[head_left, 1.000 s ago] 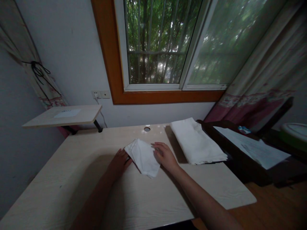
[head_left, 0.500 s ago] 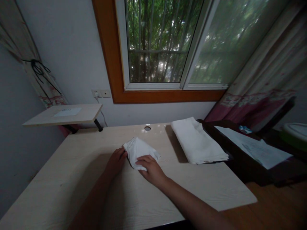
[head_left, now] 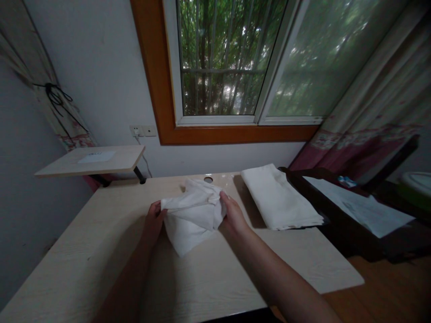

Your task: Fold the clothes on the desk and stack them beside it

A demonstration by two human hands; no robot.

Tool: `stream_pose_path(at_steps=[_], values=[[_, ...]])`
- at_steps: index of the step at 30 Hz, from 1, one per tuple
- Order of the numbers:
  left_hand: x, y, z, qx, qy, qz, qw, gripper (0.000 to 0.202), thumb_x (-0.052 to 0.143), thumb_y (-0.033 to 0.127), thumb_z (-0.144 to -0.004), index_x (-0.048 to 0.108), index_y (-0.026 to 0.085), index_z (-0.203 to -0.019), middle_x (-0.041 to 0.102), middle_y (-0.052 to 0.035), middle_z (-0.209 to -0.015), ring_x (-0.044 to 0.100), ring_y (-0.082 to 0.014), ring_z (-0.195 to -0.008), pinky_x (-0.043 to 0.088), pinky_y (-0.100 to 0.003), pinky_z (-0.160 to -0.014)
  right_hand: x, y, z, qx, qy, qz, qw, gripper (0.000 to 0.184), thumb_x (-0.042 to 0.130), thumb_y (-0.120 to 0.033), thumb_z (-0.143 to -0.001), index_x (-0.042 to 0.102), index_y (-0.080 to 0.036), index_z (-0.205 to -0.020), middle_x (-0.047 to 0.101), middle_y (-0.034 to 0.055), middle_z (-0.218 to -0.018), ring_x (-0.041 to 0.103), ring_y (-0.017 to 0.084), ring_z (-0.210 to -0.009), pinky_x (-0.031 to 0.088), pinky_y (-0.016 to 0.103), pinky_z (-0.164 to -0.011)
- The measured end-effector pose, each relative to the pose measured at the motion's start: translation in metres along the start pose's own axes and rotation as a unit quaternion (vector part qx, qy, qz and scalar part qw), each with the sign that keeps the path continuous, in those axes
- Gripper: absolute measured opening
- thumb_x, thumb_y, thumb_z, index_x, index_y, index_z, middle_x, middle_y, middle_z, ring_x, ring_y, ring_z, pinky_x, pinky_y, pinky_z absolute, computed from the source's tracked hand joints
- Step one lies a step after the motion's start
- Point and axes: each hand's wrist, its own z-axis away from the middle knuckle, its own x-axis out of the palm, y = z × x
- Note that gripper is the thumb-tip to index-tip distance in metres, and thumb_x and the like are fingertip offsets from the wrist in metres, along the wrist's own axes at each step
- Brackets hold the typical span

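A white cloth (head_left: 191, 215), creased and partly unfolded, hangs between my two hands over the middle of the desk. My left hand (head_left: 155, 217) pinches its left corner, fingers closed. On the other side my right hand (head_left: 232, 213) grips the bunched right part, thumb on top; some of its fingers are hidden behind the fabric. One point of the cloth droops toward me. To the right of my right hand lies a larger folded white cloth (head_left: 279, 197), flat and apart from both hands.
The pale wooden desk (head_left: 208, 282) has a round cable hole (head_left: 208, 179) near its back edge. A small raised shelf (head_left: 90, 161) with a paper label stands at the back left. Beyond the right edge is dark furniture with a white sheet (head_left: 357, 206) on it.
The small cloth has gone from a compact folded bundle on the desk to lifted and opened out. My hands have moved apart, the right one to the right and farther away.
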Motion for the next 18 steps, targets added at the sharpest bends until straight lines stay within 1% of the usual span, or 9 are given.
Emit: stream_pose_path(at_steps=[2,4,8,10,11,13,14,16,18], values=[[-0.003,-0.002,-0.002,-0.01,0.028,0.048,0.998,0.044,0.063,0.045,-0.079,0.056,0.021,-0.116,0.072,-0.0072,-0.112,0.068,-0.0239,-0.103,0.053,-0.039,-0.092,-0.023,-0.007,-0.012,-0.03,0.08,0.019,0.996,0.041,0.07,-0.054,-0.083,0.072,-0.018,-0.103,0.077,0.0091,-0.095,0.072,0.027,-0.089,0.057,0.038,-0.082],[-0.007,-0.002,-0.004,-0.018,0.047,0.063,0.997,0.046,0.062,0.046,-0.08,0.056,0.021,-0.119,0.072,-0.0045,-0.102,0.068,-0.0216,-0.094,0.053,-0.036,-0.086,-0.048,-0.004,-0.02,-0.046,0.135,0.05,0.988,0.041,0.074,-0.052,-0.078,0.073,-0.016,-0.099,0.077,0.0102,-0.099,0.071,0.027,-0.092,0.056,0.038,-0.084],[-0.016,0.0,-0.006,-0.007,0.074,0.026,0.997,0.048,0.057,0.039,-0.083,0.055,0.019,-0.127,0.064,0.0022,-0.076,0.063,-0.0176,-0.072,0.052,-0.033,-0.076,-0.082,0.014,-0.022,-0.065,0.159,0.162,0.972,0.043,0.069,-0.054,-0.077,0.073,-0.018,-0.1,0.075,0.0103,-0.107,0.067,0.028,-0.102,0.051,0.042,-0.094],[-0.018,-0.001,-0.007,0.014,0.087,-0.015,0.996,0.047,0.057,0.035,-0.083,0.056,0.018,-0.126,0.065,-0.0004,-0.081,0.064,-0.0188,-0.075,0.053,-0.034,-0.077,-0.086,0.018,-0.019,-0.119,0.17,0.26,0.943,0.041,0.064,-0.048,-0.08,0.072,-0.02,-0.108,0.072,0.0103,-0.113,0.064,0.028,-0.107,0.048,0.046,-0.1],[-0.018,-0.002,-0.007,0.034,0.084,-0.046,0.995,0.044,0.056,0.034,-0.083,0.058,0.018,-0.124,0.066,-0.0031,-0.088,0.064,-0.0201,-0.08,0.053,-0.036,-0.079,-0.085,0.018,-0.017,-0.165,0.173,0.315,0.918,0.04,0.061,-0.043,-0.081,0.07,-0.02,-0.113,0.07,0.0108,-0.117,0.062,0.028,-0.11,0.046,0.048,-0.102],[-0.015,-0.004,-0.006,0.101,0.051,-0.123,0.986,0.038,0.056,0.029,-0.081,0.066,0.02,-0.117,0.066,-0.0078,-0.103,0.064,-0.0233,-0.094,0.053,-0.041,-0.088,-0.077,0.014,-0.012,-0.257,0.151,0.422,0.856,0.041,0.058,-0.031,-0.084,0.067,-0.02,-0.122,0.065,0.0117,-0.122,0.058,0.027,-0.116,0.043,0.049,-0.106],[-0.012,-0.004,-0.005,0.144,0.025,-0.161,0.976,0.035,0.056,0.026,-0.08,0.068,0.021,-0.113,0.066,-0.0088,-0.108,0.063,-0.0248,-0.1,0.051,-0.043,-0.093,-0.071,0.012,-0.009,-0.291,0.121,0.467,0.827,0.04,0.057,-0.026,-0.085,0.066,-0.021,-0.124,0.063,0.0116,-0.123,0.056,0.027,-0.118,0.042,0.048,-0.108],[-0.006,-0.004,-0.003,0.223,-0.037,-0.221,0.949,0.034,0.057,0.021,-0.079,0.072,0.023,-0.11,0.066,-0.0087,-0.116,0.06,-0.0265,-0.11,0.046,-0.047,-0.102,-0.057,0.008,-0.005,-0.321,0.03,0.534,0.782,0.039,0.055,-0.021,-0.088,0.066,-0.024,-0.125,0.062,0.0103,-0.126,0.053,0.026,-0.121,0.041,0.046,-0.109],[0.0,-0.002,0.001,0.267,-0.101,-0.255,0.924,0.034,0.057,0.018,-0.081,0.073,0.025,-0.11,0.069,-0.0077,-0.116,0.059,-0.0261,-0.111,0.045,-0.048,-0.103,-0.042,0.01,-0.002,-0.313,-0.063,0.58,0.749,0.042,0.06,-0.022,-0.089,0.063,-0.026,-0.131,0.059,0.0096,-0.133,0.05,0.027,-0.124,0.04,0.045,-0.109]])
